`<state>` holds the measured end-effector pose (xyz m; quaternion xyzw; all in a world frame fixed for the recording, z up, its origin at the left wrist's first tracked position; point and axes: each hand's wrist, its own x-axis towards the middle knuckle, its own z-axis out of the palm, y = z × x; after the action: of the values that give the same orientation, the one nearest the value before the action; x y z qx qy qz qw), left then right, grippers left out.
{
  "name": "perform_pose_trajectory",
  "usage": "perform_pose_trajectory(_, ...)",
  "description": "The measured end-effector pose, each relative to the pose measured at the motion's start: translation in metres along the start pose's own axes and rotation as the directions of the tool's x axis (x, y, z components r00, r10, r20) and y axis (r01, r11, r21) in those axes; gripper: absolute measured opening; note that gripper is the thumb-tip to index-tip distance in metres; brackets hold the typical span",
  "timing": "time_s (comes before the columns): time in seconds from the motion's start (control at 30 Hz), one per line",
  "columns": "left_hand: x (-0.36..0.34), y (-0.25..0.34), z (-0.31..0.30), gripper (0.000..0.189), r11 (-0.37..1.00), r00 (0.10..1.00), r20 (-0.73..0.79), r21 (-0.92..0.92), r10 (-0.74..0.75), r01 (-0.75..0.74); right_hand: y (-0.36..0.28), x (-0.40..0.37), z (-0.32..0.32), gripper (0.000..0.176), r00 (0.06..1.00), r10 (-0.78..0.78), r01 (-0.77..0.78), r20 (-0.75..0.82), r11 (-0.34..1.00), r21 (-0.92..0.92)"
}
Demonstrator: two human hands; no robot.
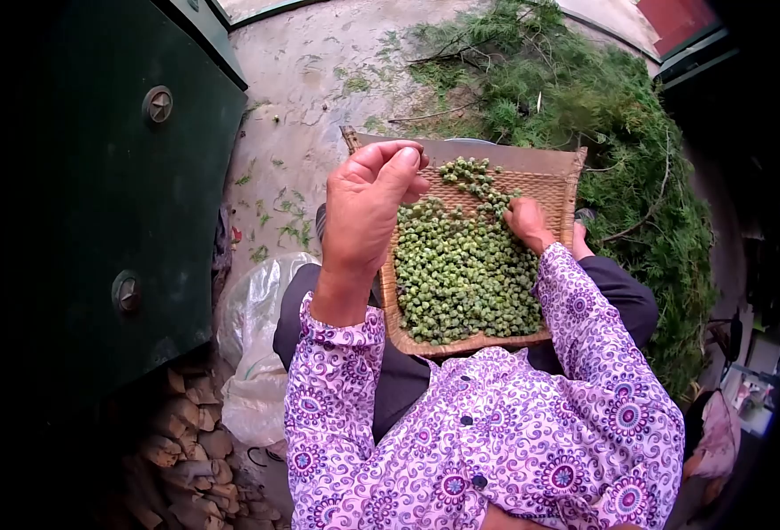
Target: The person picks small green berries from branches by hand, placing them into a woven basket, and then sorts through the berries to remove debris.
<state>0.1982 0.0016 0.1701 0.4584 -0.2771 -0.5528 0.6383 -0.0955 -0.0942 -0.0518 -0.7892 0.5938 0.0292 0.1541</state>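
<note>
A shallow woven basket (556, 178) rests on my lap, with a heap of small green knobbly cones (465, 269) spread over its lower part. A thinner trail of them reaches up toward its far edge. My left hand (374, 199) is raised over the basket's left side, thumb pressed against curled fingers; anything in that pinch is too small or hidden to tell. Low at the right edge of the heap, my right hand (529, 223) has its fingers curled down against the cones. Its fingertips are partly hidden, so what they grip cannot be made out.
Cut green conifer branches (606, 132) lie piled along the right and far side. A clear plastic bag (262, 344) sits by my left leg, near stacked firewood (191, 442). A dark green metal door (165, 203) stands at left. Green sprigs litter the concrete floor (297, 106).
</note>
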Motion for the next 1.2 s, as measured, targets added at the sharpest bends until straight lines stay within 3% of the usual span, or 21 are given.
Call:
perform_pose_trajectory(0.17,0.000,0.000,-0.001,0.018,1.000,1.000,0.028,0.027,0.009,-0.009,-0.008,0.006,0.012,0.025,0.997,0.056,-0.060,-0.045,0.993,-0.097)
perform_pose_trajectory(0.23,-0.001,0.000,0.001,0.018,1.000,1.000,0.024,0.030,0.005,-0.006,-0.011,0.011,0.012,0.028,0.990,0.141,-0.142,-0.019,0.986,-0.088)
perform_pose_trajectory(0.27,-0.002,0.000,0.002,0.018,1.000,1.000,0.022,0.031,0.006,-0.007,-0.011,0.014,0.010,0.029,0.975,0.207,-0.201,0.082,0.976,-0.081)
perform_pose_trajectory(0.43,-0.001,0.000,0.001,0.017,0.998,1.000,0.010,0.068,0.008,-0.008,-0.024,0.016,0.010,0.026,0.961,0.252,-0.244,0.112,0.966,-0.082)
perform_pose_trajectory(0.53,0.001,-0.001,0.002,0.017,0.999,0.999,0.036,0.048,0.023,-0.025,-0.027,0.013,0.020,0.020,0.985,0.153,-0.149,0.079,0.988,-0.048)
perform_pose_trajectory(0.7,0.000,-0.001,0.001,0.017,0.999,0.999,0.037,0.041,0.025,-0.026,-0.017,0.013,0.028,0.020,0.988,0.142,-0.147,0.058,0.986,0.078)
perform_pose_trajectory(0.83,0.000,-0.002,0.000,0.017,0.998,0.999,0.045,0.059,0.024,-0.027,-0.064,0.005,0.005,0.023,0.960,-0.197,0.082,0.197,0.876,0.475)
perform_pose_trajectory(0.9,0.000,-0.002,0.002,0.017,0.998,0.998,0.049,0.062,0.028,-0.031,-0.097,0.008,0.009,0.027,0.952,-0.232,0.119,0.200,0.881,0.458)
perform_pose_trajectory(1.03,-0.001,0.000,0.000,0.018,0.997,0.999,0.044,0.068,0.033,-0.036,-0.149,0.009,0.017,0.034,0.963,-0.044,-0.044,0.266,0.949,0.314)
perform_pose_trajectory(1.13,0.000,0.000,0.000,0.018,0.998,0.998,0.046,0.052,0.036,-0.038,-0.161,0.008,0.028,0.030,0.970,0.035,-0.086,0.241,0.975,0.204)
perform_pose_trajectory(1.2,0.000,0.001,0.001,0.018,0.998,0.999,0.044,0.053,0.022,-0.025,-0.158,0.008,0.036,0.027,0.978,0.018,-0.068,0.210,0.970,0.232)
